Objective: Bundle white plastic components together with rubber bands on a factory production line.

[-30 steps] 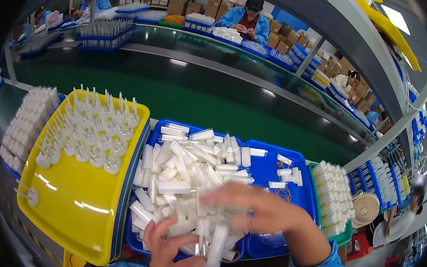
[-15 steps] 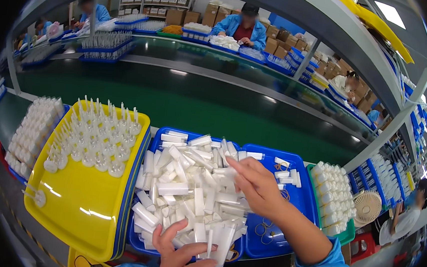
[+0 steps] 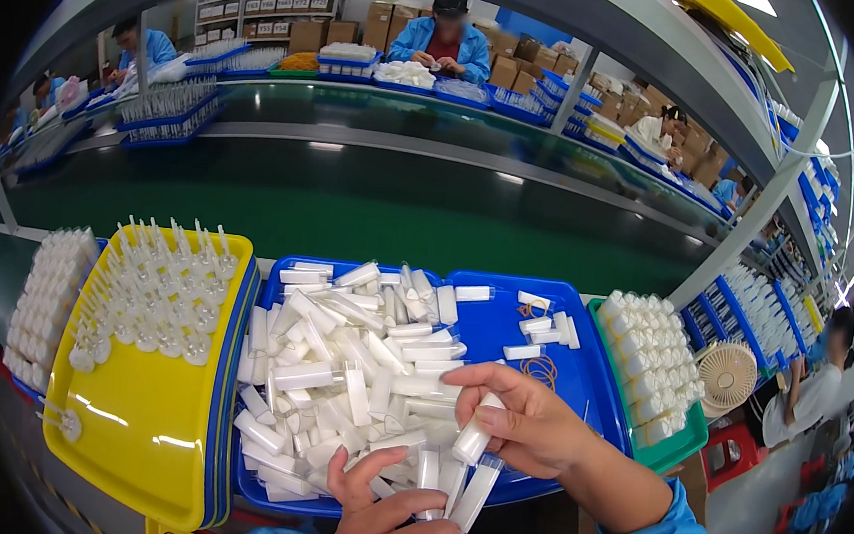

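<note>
My right hand (image 3: 539,432) is closed, thumb and fingers pinching one small white tube-like piece (image 3: 475,437) over the right side of the pile. Just below it, my left hand (image 3: 378,512) grips several of the same white pieces (image 3: 476,494) at its fingertips, some with clear plastic ends. Beneath both hands, many loose white pieces (image 3: 324,359) lie heaped in a blue tray (image 3: 250,499). The lower ends of the right hand's piece and the left hand's bundle come close together; whether they touch I cannot tell.
On the left, a yellow tray (image 3: 132,445) holds white stemmed parts (image 3: 168,302). A second blue tray (image 3: 579,379) has rubber bands (image 3: 539,369) and a few white pieces. Further right stands a green tray (image 3: 679,443) of white parts. Beyond runs a green conveyor belt (image 3: 371,207); people work across it.
My right hand has come down and nearer to my left, and a white piece now shows clearly in its pinch. My left hand keeps its bundle. The whole view has shifted slightly.
</note>
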A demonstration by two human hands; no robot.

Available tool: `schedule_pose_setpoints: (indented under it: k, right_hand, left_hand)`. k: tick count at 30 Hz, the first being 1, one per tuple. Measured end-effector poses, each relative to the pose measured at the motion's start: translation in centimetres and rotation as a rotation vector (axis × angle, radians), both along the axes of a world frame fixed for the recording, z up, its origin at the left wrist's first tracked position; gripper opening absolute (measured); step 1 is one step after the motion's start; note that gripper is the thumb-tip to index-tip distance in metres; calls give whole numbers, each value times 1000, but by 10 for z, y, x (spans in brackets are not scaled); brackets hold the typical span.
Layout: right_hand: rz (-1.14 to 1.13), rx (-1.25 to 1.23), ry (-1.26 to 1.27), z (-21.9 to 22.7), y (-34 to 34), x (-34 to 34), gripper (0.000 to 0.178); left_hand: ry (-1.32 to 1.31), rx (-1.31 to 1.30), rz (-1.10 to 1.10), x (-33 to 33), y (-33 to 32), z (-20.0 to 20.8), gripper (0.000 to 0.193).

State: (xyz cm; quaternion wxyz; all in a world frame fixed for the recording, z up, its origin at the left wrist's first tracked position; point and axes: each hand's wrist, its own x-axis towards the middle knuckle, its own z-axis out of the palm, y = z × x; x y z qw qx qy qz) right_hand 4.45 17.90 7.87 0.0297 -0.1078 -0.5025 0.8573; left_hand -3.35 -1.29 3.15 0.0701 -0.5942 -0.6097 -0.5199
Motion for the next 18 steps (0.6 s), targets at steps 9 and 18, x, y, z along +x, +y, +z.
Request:
schedule_pose_setpoints:
  k: [9,18]
  right_hand:
    - [60,509,-40,6,9,12,25]
    - [230,772,-87,27,18,36,21]
  left_hand:
    - [10,-23,-50,3,5,2,10]
    - [99,-89,-164,9,9,0,10]
